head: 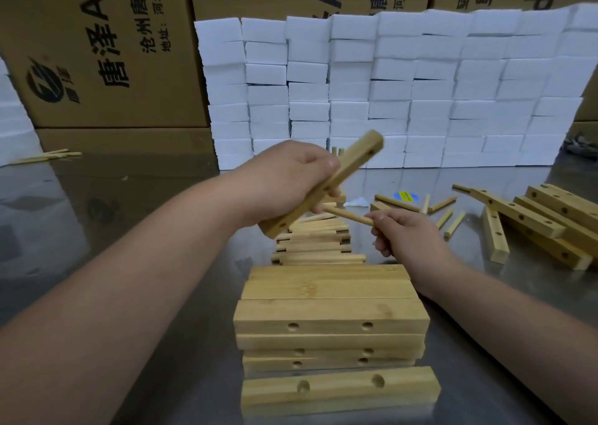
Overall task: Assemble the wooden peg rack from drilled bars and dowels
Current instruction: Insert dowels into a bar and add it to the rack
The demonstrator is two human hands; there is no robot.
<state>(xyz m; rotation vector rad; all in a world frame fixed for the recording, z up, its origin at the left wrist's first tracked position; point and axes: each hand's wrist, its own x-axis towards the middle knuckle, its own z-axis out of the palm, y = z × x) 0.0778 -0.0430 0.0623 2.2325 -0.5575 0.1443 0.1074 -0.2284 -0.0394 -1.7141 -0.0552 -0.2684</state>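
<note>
Shiny steel bench (pixel 129 230) is carrying all the parts, with a wall of white foam blocks (pixel 388 85) and brown printed cardboard cartons (pixel 97 52) standing at the back. Landmark: squat stack of pale drilled wooden bars (pixel 330 314) sitting centre, nearest the camera.

Just above and behind the stack, left hand (pixel 291 182) is gripping one short pale wooden bar with side holes (pixel 359 154). Fingers are curling round its middle and tilting it up to the right, likely so a hole is facing the other hand.

Right hand (pixel 404 233), hovering above the stack's back right corner, is pinching a thin round wooden dowel (pixel 349 216) by its near end. It is aiming the far end at the held bar. Tip is touching or nearly touching the bar beside the left fingers; cannot tell whether it is entering a hole.

Directly behind the stack a heap of loose pale dowels (pixel 317 243) is lying within easy reach, probably as feed stock. Right of the stack, well apart, longer drilled wooden bars (pixel 534 217) are lying crossed. A few scattered dowels (pixel 443 204) are lying between them and the stack. Far left of the stack, thin wooden sticks (pixel 48 156) are lying near the cartons.

Step in hand is looking like dowel seating; rack is looking barely started.
</note>
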